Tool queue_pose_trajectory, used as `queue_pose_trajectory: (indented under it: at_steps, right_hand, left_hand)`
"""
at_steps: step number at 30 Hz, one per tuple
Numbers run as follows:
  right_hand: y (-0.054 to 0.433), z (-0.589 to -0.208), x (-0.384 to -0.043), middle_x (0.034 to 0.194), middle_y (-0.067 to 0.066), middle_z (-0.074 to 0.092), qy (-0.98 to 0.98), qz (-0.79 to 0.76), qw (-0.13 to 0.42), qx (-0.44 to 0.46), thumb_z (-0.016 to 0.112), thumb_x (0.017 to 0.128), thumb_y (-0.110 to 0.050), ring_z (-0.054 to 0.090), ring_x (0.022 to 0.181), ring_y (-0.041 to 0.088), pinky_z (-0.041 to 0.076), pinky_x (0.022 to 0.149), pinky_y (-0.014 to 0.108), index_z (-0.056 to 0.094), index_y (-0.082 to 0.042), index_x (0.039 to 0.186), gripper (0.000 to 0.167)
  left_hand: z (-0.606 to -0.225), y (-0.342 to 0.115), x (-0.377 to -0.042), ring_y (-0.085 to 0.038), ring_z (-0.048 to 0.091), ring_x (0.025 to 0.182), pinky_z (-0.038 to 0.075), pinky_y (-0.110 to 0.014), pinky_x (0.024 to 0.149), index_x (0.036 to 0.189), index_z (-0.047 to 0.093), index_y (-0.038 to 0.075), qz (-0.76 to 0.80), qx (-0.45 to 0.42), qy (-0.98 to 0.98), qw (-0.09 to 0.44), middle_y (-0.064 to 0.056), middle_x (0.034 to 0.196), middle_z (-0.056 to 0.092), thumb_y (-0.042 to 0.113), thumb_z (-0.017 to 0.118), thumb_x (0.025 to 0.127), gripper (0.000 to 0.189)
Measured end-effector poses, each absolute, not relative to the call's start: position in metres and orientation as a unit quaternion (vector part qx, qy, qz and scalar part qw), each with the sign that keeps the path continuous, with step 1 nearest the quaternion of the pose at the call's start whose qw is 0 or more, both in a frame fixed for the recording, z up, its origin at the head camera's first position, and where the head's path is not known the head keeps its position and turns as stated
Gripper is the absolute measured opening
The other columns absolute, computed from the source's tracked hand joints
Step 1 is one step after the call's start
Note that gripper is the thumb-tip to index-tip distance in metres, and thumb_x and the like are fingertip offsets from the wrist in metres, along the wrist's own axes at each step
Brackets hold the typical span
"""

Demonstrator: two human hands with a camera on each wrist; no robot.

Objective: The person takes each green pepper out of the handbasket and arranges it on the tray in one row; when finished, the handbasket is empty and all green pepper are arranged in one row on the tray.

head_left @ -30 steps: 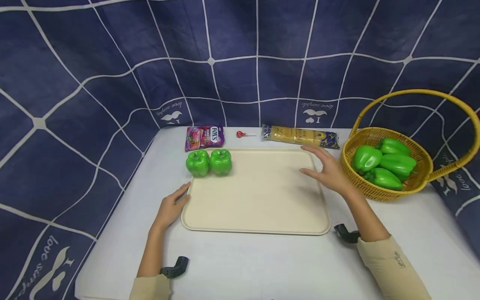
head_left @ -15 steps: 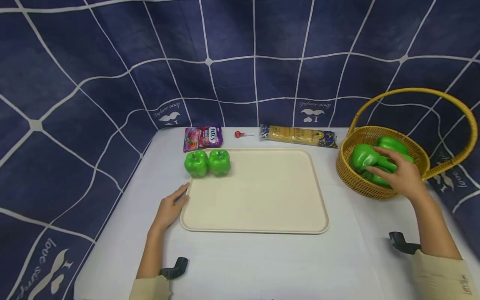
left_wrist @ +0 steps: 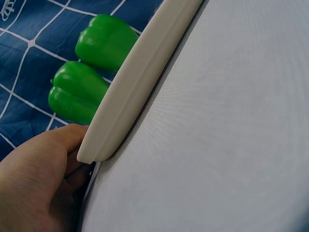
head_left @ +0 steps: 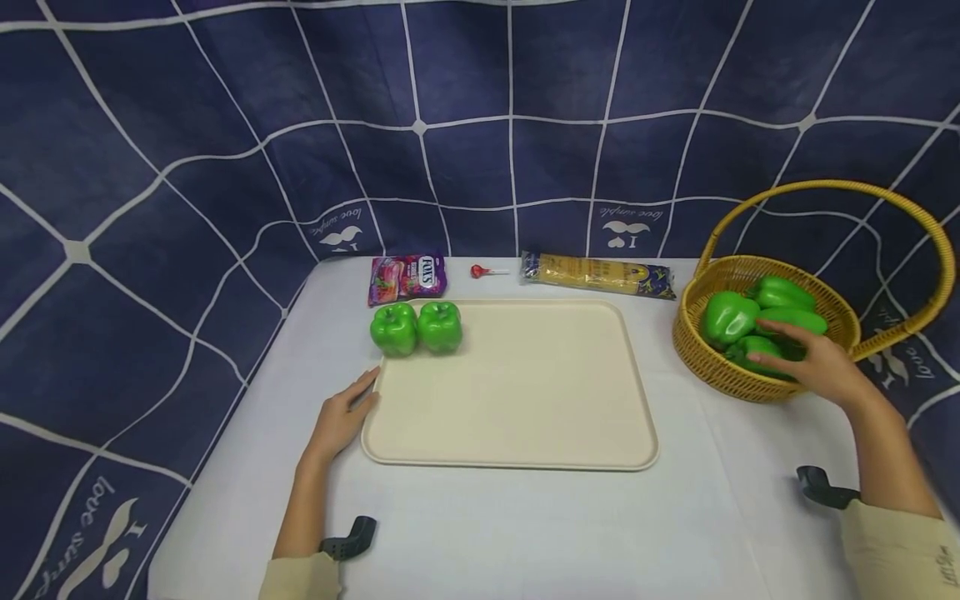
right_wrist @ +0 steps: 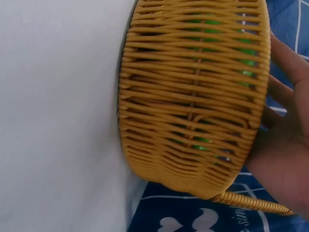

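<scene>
My right hand (head_left: 813,362) reaches over the front rim of a yellow wicker basket (head_left: 727,383), thumb and fingers spread apart above the green bell peppers inside. One bell pepper (head_left: 729,318) lies just left of the fingertips; another, the front bell pepper (head_left: 750,350), sits partly under the thumb. In the right wrist view the basket's woven side (right_wrist: 193,96) hides the fingertips. My left hand (head_left: 337,423) rests at the left edge of a cream tray (head_left: 517,392), fingers lying along its rim. Two bell peppers (head_left: 394,329) stand side by side at the tray's back left corner.
Behind the tray lie a purple candy bag (head_left: 407,278), a red lollipop (head_left: 480,271) and a pack of spaghetti (head_left: 596,273). The basket's tall handle (head_left: 832,185) arches over its far side. A dark blue checked cloth (head_left: 480,125) hangs behind the white table.
My right hand has moved from above the tray's right side into the basket, then slightly back toward the front right. My left hand and the tray have stayed put.
</scene>
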State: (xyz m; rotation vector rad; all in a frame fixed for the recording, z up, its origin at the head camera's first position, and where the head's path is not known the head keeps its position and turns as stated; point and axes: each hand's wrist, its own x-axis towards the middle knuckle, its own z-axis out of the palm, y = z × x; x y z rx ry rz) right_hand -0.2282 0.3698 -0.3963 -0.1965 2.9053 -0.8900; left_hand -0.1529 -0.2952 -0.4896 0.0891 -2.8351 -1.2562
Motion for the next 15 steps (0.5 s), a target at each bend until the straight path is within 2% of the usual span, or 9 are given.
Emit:
queue_pose_trajectory:
  at_steps: [3, 10, 15]
  right_hand:
    - [0.373, -0.399, -0.23, 0.139, 0.041, 0.017, 0.95, -0.298, 0.064, -0.073, 0.062, 0.088, -0.04, 0.014, 0.121, 0.063, 0.015, 0.089, 0.077, 0.027, 0.0, 0.143, 0.077]
    - [0.378, -0.396, -0.237, 0.135, 0.043, 0.021, 0.947, -0.286, 0.109, -0.096, 0.062, 0.088, -0.036, 0.02, 0.119, 0.062, 0.021, 0.087, 0.075, 0.034, 0.004, 0.139, 0.071]
    - [0.382, -0.394, -0.242, 0.135, 0.043, 0.021, 0.947, -0.271, 0.145, -0.098, 0.062, 0.088, -0.038, 0.022, 0.118, 0.061, 0.024, 0.087, 0.074, 0.034, 0.005, 0.138, 0.072]
  left_hand:
    - [-0.488, -0.295, -0.152, -0.03, 0.028, 0.134, 0.022, -0.049, 0.11, 0.14, 0.042, 0.02, -0.406, 0.029, -0.913, 0.021, -0.008, 0.144, 0.035, 0.031, 0.05, 0.096, 0.046]
    - [-0.49, -0.296, -0.153, -0.029, 0.029, 0.134, 0.023, -0.048, 0.109, 0.14, 0.042, 0.021, -0.404, 0.028, -0.914, 0.025, -0.007, 0.144, 0.036, 0.031, 0.05, 0.095, 0.046]
    - [-0.491, -0.296, -0.153, -0.028, 0.028, 0.134, 0.023, -0.047, 0.11, 0.14, 0.042, 0.021, -0.406, 0.03, -0.913, 0.023, -0.006, 0.144, 0.036, 0.031, 0.05, 0.095, 0.046]
